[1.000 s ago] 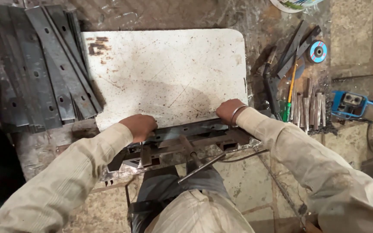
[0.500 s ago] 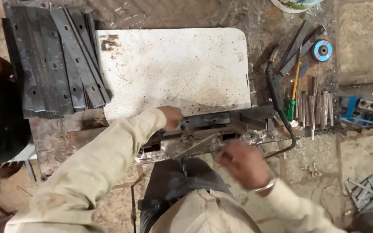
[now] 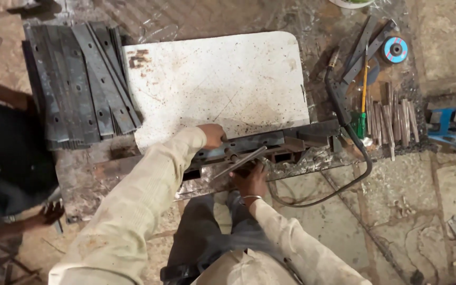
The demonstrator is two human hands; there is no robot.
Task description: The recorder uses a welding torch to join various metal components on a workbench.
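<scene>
My left hand (image 3: 212, 135) is curled over the near end of a flat dark metal bar (image 3: 254, 142). The bar lies on a steel fixture (image 3: 302, 138) along the front edge of a scratched white metal plate (image 3: 217, 79). A thin steel rod (image 3: 241, 161) slants across the fixture. My right hand (image 3: 252, 182) is just below the rod, pressed against the fixture's underside with its fingers hidden. Both of my sleeves are pale and stained.
A stack of dark punched metal bars (image 3: 80, 84) lies left of the plate. To the right lie a black cable (image 3: 347, 158), a green-handled screwdriver (image 3: 360, 124), short metal pieces (image 3: 391, 119), a blue disc (image 3: 395, 50) and a blue tool (image 3: 452, 126). Another person (image 3: 6, 153) crouches at the left.
My right hand left the fixture's right end, dropped toward my lap, then came up under the fixture by the rod. My left hand stayed on the bar.
</scene>
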